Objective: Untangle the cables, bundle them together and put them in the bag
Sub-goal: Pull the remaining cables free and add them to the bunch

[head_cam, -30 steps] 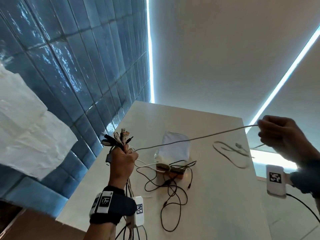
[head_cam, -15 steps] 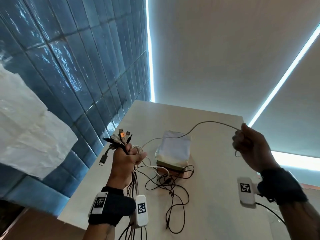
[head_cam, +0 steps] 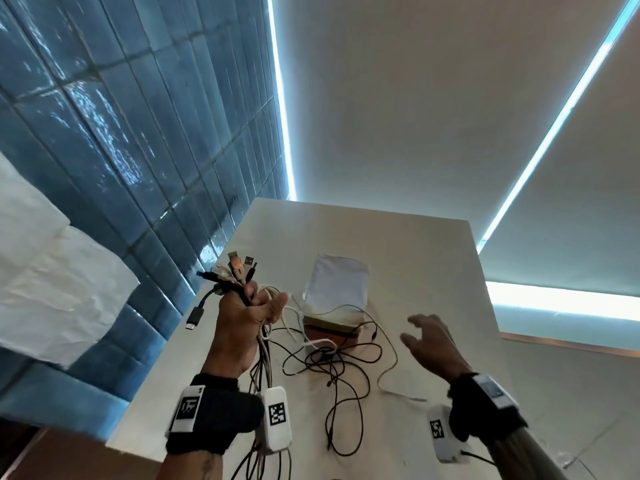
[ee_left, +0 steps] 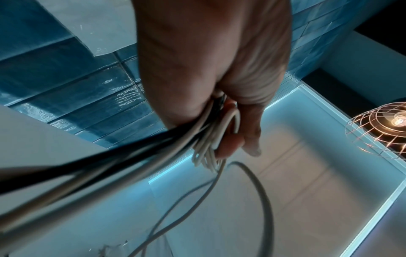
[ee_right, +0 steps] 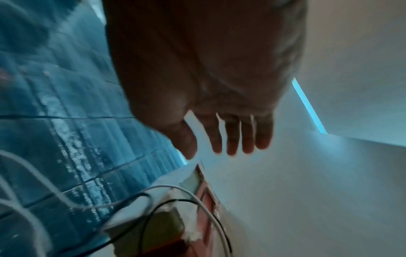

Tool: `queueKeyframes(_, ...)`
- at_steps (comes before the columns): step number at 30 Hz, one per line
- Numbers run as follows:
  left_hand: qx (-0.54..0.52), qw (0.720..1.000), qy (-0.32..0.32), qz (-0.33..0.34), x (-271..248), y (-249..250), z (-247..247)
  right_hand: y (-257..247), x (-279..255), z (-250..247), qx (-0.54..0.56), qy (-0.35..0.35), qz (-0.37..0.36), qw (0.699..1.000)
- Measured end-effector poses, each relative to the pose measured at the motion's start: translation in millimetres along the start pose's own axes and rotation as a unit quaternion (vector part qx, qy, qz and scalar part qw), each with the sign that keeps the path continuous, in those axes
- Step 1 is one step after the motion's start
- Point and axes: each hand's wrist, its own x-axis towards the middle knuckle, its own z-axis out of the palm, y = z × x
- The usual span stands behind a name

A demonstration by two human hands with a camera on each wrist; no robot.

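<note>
My left hand (head_cam: 247,311) is raised above the table's left side and grips a bundle of black and white cables (head_cam: 235,271), plug ends sticking up above the fist. The left wrist view shows the same cables (ee_left: 206,139) running under the curled fingers. More loose black and white cables (head_cam: 339,362) lie tangled on the white table (head_cam: 415,258), draped over the bag (head_cam: 337,282), a pale fabric pouch lying mid-table. My right hand (head_cam: 429,341) hovers to the right of the tangle, fingers spread and holding nothing; the right wrist view shows it (ee_right: 219,135) above the bag (ee_right: 175,187).
A blue tiled wall (head_cam: 138,133) borders the table's left edge. A white crumpled sheet (head_cam: 52,289) hangs at far left. A wire-cage lamp (ee_left: 382,128) shows in the left wrist view. A white cable end (head_cam: 401,393) trails toward the table's near right.
My right hand let go of the white cable it had stretched out to the right, and came down in front of the bag with its fingers open. The cable now lies slack on the table.
</note>
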Motion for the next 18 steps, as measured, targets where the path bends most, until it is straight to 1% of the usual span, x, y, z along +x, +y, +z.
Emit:
queueKeyframes(1, -0.012, 1.0, -0.009, -0.001, -1, 1, 1, -9, -9, 0, 0.038, 0.06, -0.023, 0.997)
queueKeyframes(2, -0.026, 0.999, -0.022, -0.002, -3, 2, 2, -22, -19, -2, 0.093, 0.112, -0.073, 0.987)
queueKeyframes(3, -0.039, 0.999, -0.036, -0.001, -5, 4, 4, -41, -30, -5, 0.144, 0.136, -0.133, 0.971)
queueKeyframes(4, -0.047, 0.998, -0.049, -0.002, -7, 5, 6, -60, -40, -6, 0.183, 0.137, -0.187, 0.956)
queueKeyframes(5, -0.049, 0.997, -0.061, -0.002, -8, 7, 9, -79, -50, -7, 0.212, 0.122, -0.232, 0.941)
queueKeyframes(6, -0.044, 0.997, -0.068, -0.002, -10, 8, 13, -95, -56, -4, 0.237, 0.098, -0.265, 0.93)
queueKeyframes(7, -0.037, 0.997, -0.07, -0.004, -11, 9, 15, -108, -61, 0, 0.26, 0.07, -0.282, 0.921)
queueKeyframes(9, -0.028, 0.997, -0.075, -0.014, -13, 12, 19, -127, -66, 12, 0.297, -0.003, -0.283, 0.912)
queueKeyframes(10, -0.027, 0.996, -0.084, -0.017, -15, 14, 21, -132, -68, 18, 0.29, -0.028, -0.282, 0.914)
queueKeyframes(12, -0.032, 0.995, -0.095, -0.023, -17, 17, 23, -134, -68, 29, 0.259, -0.049, -0.289, 0.92)
queueKeyframes(13, -0.039, 0.994, -0.095, -0.026, -18, 19, 24, -132, -67, 34, 0.27, -0.061, -0.286, 0.917)
queueKeyframes(18, -0.135, 0.987, -0.087, -0.033, -19, 33, 22, -108, -62, 41, 0.427, -0.117, -0.231, 0.866)
